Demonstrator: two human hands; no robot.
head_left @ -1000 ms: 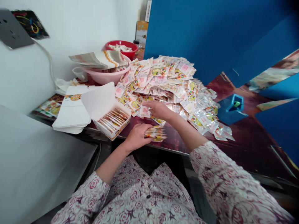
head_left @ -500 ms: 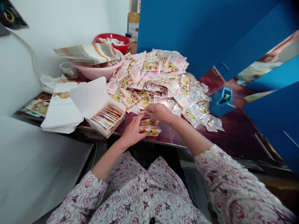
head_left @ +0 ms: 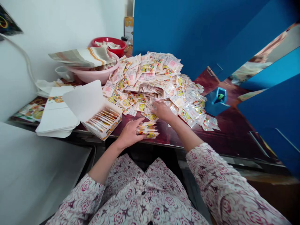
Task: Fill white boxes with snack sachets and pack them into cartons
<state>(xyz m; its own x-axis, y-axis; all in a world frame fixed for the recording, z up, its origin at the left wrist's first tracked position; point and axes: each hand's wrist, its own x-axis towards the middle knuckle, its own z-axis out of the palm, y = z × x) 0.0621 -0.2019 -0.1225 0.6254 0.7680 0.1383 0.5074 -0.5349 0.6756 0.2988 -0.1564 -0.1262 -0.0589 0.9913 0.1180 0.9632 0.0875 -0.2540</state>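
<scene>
A large heap of small printed foil sachets (head_left: pixel 150 81) covers the middle of the dark red tabletop (head_left: pixel 225 137). My left hand (head_left: pixel 128 134) grips a small, neat stack of the same sachets (head_left: pixel 147 130) near the table's front edge. My right hand (head_left: pixel 162 111) rests on the heap's near edge, its fingers over loose sachets. Whether those fingers hold one, I cannot tell. Left of my hands stands an open white carton (head_left: pixel 102 122), packed with sachets in slanted rows, its lid (head_left: pixel 82 100) raised. Beside it lies a pile of flat white cartons (head_left: pixel 56 114).
Behind the heap are a pink basin (head_left: pixel 93 73) with folded printed sheets across it, a red bowl (head_left: pixel 107 43) and a white cup (head_left: pixel 63 74). A blue dispenser (head_left: pixel 217 101) stands to the right, beside tall blue panels (head_left: pixel 187 31).
My right hand has moved from above the stack onto the heap's edge. My left hand still grips the stack. The whole view has shifted slightly.
</scene>
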